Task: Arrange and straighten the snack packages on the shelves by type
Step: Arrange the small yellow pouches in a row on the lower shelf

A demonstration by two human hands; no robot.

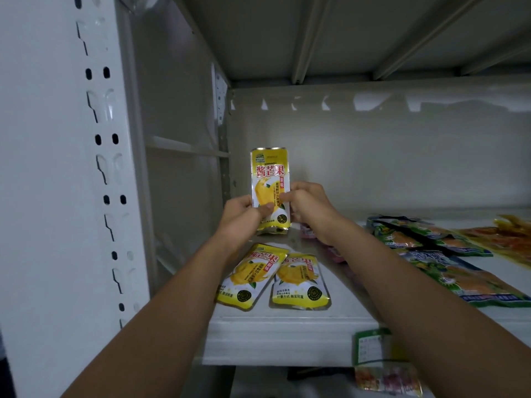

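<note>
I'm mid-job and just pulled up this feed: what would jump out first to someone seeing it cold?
The yellow mango packet held upright at the back left of the shelf, gripped by the left hand and the right hand. Just in front of it, two matching yellow packets lie flat near the shelf's front edge. To the right, green and orange packets lie in a loose, crooked spread.

Upright yellow pouch (270, 188), pinched at its lower edges by both hands: large red characters 酱芒果 across the front; the smaller print beneath is too fine to read. Two flat yellow pouches (273, 278) on the shelf (281, 337) show the same red title, partly covered by a forearm. Hanging tag (372, 346) on the shelf's front edge: print illegible. Green packets (448, 254) at right: lettering blurred.
</note>
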